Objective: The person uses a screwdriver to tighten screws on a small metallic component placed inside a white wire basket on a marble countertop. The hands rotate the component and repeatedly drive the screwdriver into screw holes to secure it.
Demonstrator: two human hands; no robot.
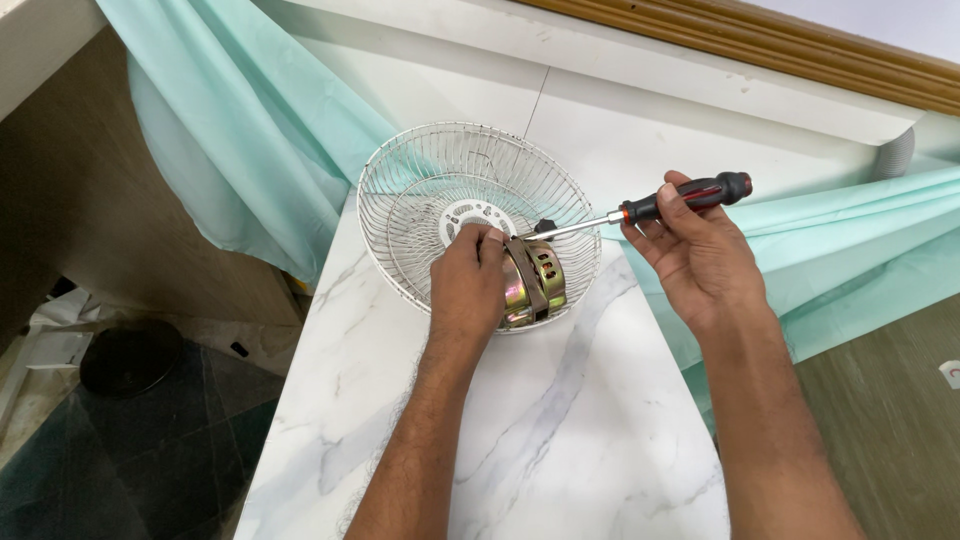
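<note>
Gripping the brassy metal fan motor [533, 283], the left hand [468, 285] sat nearer; the right hand [690, 250] clasped a red-and-black-handled screwdriver [640, 211], its shaft lying sideways toward the motor's top.

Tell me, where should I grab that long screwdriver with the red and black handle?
Grab the red and black screwdriver by its thick handle, coming from the right side like the right hand does. Its thin metal shaft points left into the white wire fan guard, beside the left hand.

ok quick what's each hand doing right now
Left hand: closed on the round brass-coloured metal fan motor in the white wire fan guard.
Right hand: closed on the red-and-black-handled screwdriver.
</note>
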